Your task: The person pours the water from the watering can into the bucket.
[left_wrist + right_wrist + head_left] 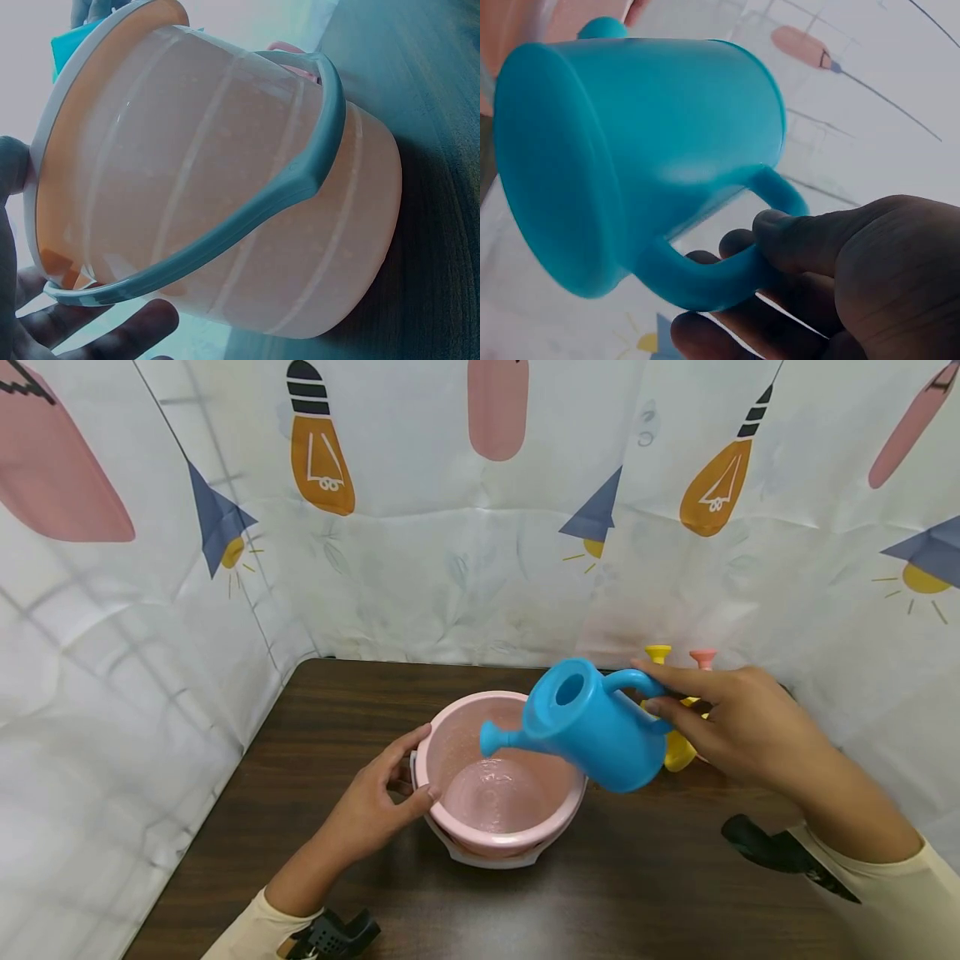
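A pink bucket (501, 841) stands on the table, with rippled clear water (491, 793) at its bottom. My left hand (367, 810) grips its left rim. In the left wrist view, the fingers lie beside the grey bail handle (262, 214), which hangs down against the bucket's side. My right hand (750, 722) holds a blue watering can (611, 739) by its loop handle. Tilted left, the can has its spout (498, 739) over the bucket. The right wrist view shows thumb and fingers pinching the handle (712, 281). No stream from the spout can be made out.
Behind the right hand stand a yellow object (678, 752) and a pink one (703, 658), both with flared spout-like tops and mostly hidden. A printed white cloth (450, 585) hangs behind and left of the dark wooden table (300, 752).
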{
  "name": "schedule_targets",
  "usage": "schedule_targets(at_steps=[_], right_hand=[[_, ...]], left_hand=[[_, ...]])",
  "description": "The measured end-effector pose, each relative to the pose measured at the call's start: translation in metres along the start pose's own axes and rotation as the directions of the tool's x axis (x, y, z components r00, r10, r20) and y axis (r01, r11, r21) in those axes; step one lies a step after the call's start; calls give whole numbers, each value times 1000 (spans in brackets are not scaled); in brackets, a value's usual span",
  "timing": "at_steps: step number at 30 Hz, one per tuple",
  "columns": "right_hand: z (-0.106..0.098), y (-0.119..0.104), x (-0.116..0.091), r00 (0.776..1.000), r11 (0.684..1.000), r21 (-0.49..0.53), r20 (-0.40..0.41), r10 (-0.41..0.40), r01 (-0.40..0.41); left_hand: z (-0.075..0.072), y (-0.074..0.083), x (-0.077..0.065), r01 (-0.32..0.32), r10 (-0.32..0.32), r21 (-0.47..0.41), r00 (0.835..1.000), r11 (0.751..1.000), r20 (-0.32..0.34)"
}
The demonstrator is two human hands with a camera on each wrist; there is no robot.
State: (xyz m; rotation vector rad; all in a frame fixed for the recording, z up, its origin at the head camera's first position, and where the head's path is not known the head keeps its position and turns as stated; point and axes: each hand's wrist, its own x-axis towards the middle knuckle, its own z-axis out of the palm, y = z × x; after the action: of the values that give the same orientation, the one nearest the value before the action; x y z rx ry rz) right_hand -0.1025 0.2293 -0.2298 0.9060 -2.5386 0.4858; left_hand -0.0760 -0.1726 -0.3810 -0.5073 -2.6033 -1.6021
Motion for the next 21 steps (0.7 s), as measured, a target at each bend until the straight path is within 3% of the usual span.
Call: schedule_targets(at_steps=[16, 21], right_hand=[[2, 22, -30, 996, 992, 89, -14, 89, -88], [5, 28, -45, 982, 976, 107, 11, 187, -187]], left_hand=[[0, -2, 0, -17, 17, 2, 1000, 1000, -9], [1, -2, 1, -16, 17, 12, 1000, 1000, -15]])
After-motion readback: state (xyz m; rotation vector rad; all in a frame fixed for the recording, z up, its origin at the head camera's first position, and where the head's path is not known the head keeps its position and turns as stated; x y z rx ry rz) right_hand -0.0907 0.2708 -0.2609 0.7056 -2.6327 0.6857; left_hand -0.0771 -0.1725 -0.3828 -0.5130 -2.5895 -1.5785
